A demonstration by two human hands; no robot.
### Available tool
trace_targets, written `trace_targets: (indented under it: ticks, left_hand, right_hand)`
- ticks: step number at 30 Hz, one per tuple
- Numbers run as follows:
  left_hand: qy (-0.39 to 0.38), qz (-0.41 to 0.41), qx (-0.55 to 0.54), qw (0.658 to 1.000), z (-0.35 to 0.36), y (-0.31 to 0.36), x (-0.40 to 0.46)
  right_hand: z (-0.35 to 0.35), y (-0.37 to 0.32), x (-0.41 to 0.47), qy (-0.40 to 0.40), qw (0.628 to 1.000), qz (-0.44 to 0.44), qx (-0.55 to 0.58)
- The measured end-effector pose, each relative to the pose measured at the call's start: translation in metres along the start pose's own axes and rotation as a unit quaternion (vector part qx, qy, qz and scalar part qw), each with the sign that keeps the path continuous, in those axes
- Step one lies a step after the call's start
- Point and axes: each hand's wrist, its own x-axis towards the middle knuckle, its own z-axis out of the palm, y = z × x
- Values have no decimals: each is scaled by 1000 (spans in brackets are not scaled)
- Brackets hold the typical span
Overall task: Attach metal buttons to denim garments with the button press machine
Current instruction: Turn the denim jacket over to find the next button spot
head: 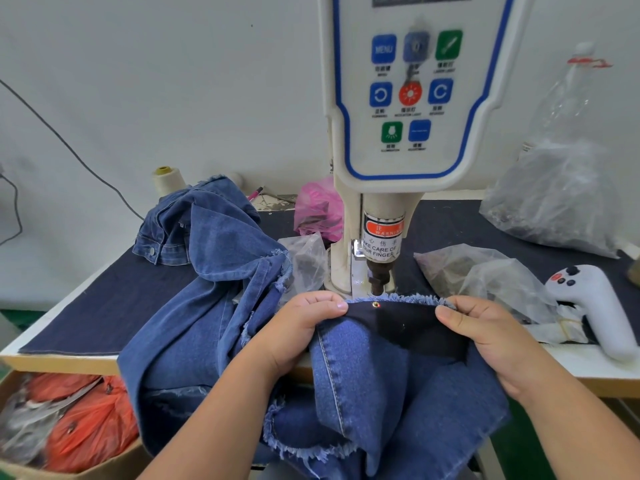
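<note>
Right under the press head we hold a frayed-edged denim garment [363,368], stretched between our two hands at the front edge of the table [69,355]. Our left hand [304,327] pinches the fabric with its thumb on top and the fingers curled round the frayed hem; our right hand [485,330] grips the same hem further along, thumb pressed down on a dark inner patch of the cloth and fingers tucked behind the edge. Between the two thumbs, close to the hem, a small metal button [374,305] sits in the denim, with a red point of light just beside it. It lies just in front of the dark punch [379,275] of the button press machine [408,98], whose white column carries a control panel of blue, green and red keys and a warning label about fingers. The rest of the garment hangs off the table towards us. To the left a heap of other denim [207,244] rests on the dark cloth covering the table, with a cream thread cone [168,180] behind it. A pink plastic bag [318,209] and several clear plastic bags [554,199] lie around the machine's base, and a white handheld controller [595,306] rests at the right. Below the table at the left, a cardboard box [114,460] holds orange bags.
</note>
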Motion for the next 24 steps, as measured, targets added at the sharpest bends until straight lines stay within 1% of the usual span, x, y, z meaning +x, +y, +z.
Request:
trace_targets:
  ticks: [12,16,18,21,24]
  left_hand:
    - [11,-2,-6,1000,3,4,-3]
    - [37,11,1,999,8,9,-9]
    - [39,23,40,998,9,13,-15]
    - [27,34,165,985,11,25,-28]
    - [-17,22,263,964,13,41,-42]
  right_hand:
    - [1,0,-4,-5,1000,-22,-14]
    - [8,0,-15,-12,997,-56,-58]
    - [11,-1,-25,-15,990,-85,-107]
    - [16,-4,-42,-13,966,-147,-214]
    - [25,-7,-61,10,948,-145,-285]
